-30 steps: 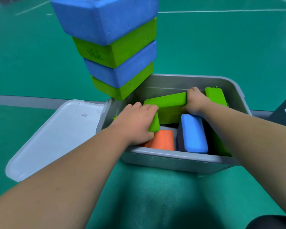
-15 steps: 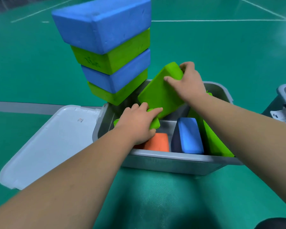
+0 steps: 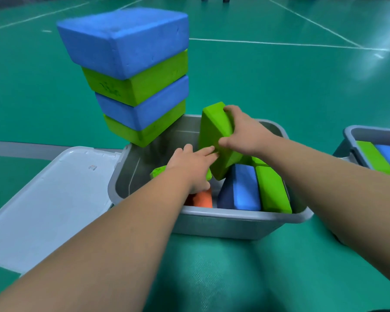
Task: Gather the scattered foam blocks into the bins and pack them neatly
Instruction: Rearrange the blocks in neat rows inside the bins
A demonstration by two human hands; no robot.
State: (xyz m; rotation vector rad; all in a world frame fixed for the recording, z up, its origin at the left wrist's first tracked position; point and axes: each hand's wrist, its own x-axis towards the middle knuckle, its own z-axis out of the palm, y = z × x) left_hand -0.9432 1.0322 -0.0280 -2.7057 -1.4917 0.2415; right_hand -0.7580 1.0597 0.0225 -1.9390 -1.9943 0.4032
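Grips tilted green block with right hand, fingers curled over its top corner, thumb on near face, half raised out of grey bin. Touches its lower face with left hand, arm outstretched, fingers straight. Below in bin: orange block, blue block.

The green floor carries a grey bin, with a second bin to its right. A white lid lies flat beside the grey bin.

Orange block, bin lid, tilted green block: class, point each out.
orange block (image 3: 202, 199), head view, top face.
bin lid (image 3: 54, 199), head view, flat middle.
tilted green block (image 3: 214, 138), head view, broad face.
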